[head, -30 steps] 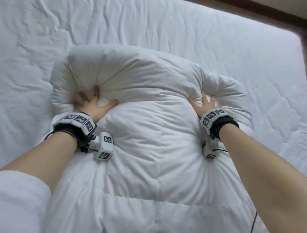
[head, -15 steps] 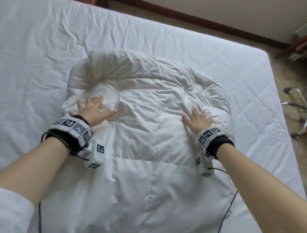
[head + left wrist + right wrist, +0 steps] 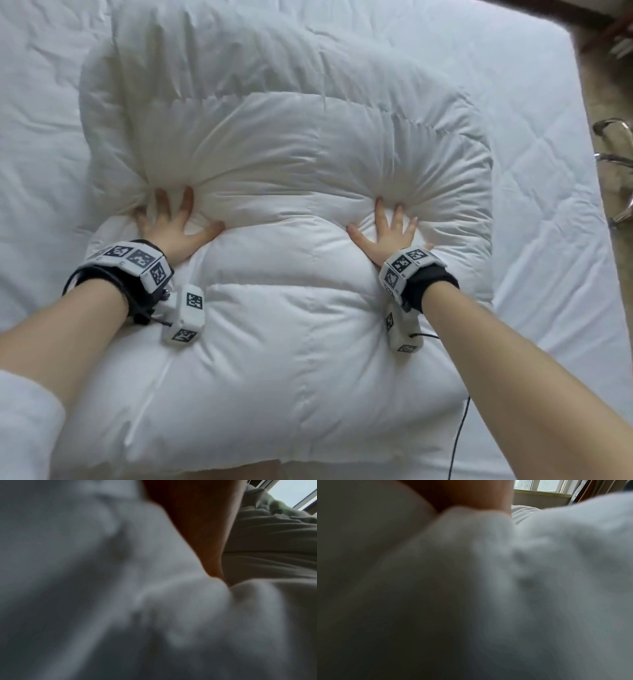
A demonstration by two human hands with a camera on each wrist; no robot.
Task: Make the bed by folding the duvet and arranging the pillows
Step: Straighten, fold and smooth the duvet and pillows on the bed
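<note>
— Is the bed nearly made?

— Only in part, I think. The duvet [image 3: 284, 240] is already folded into a thick bundle and lies in the middle of the mattress [image 3: 534, 171]. The left hand [image 3: 173, 228] and the right hand [image 3: 388, 233] both press flat on its top, fingers spread and straight, sunk into the filling. Neither one grips anything.

— So what is left?

— The bundle looks puffy and uneven at the far side, so perhaps more pressing. And I see no pillows from here, so arranging them seems not yet done.

— The wrist cameras?

— Only blurred white cloth, close up.
</note>
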